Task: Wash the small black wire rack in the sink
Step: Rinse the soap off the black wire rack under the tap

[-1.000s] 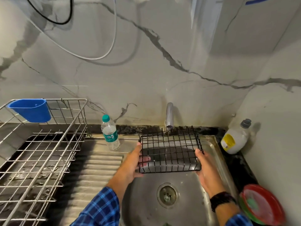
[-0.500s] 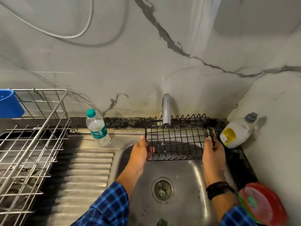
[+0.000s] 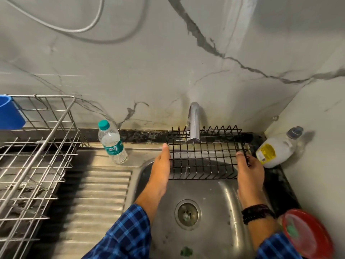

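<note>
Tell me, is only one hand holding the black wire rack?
No: left hand and right hand each hold one end of the rack.

Wire rack (image 3: 205, 159) under tap (image 3: 194, 122), both ends held

marble wall (image 3: 130, 68) w/ grey veins, white cable loop (image 3: 78, 31), steel drainboard (image 3: 97, 193), dark counter strip (image 3: 145, 135)

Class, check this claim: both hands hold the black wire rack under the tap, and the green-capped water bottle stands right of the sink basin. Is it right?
Not quite. The head view shows the water bottle left of the sink basin. The left hand and right hand do hold the black wire rack under the tap.
</note>
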